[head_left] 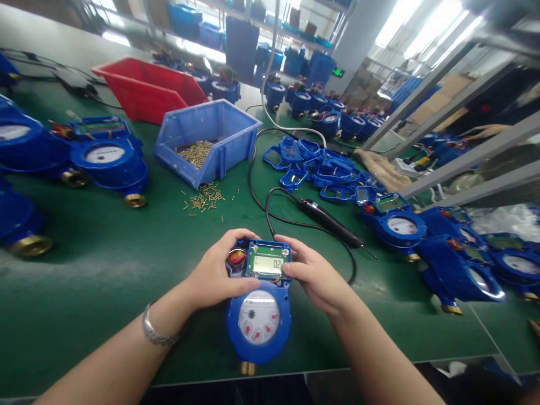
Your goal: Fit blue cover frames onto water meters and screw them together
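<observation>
A blue water meter [259, 315] lies on the green bench in front of me, its round dial facing up and a brass end pointing toward me. Its upper housing is uncovered, showing a circuit board with a lit display [268, 264] and coloured wires beside it. My left hand [217, 270] is wrapped round the housing's left side, thumb lying below the display. On the other side, my right hand [314, 273] grips the housing's right edge, with a finger at the display's right end. Behind the right hand lies a black electric screwdriver [331, 222] with its cord.
A blue bin [236, 146] holds brass screws, with loose screws [205, 198] spilled before it. Behind it stands a red bin [147, 90]. Blue cover frames [333, 171] are heaped at centre right. More water meters [105, 154] stand left, right and behind. Grey rails [476, 146] cross at right.
</observation>
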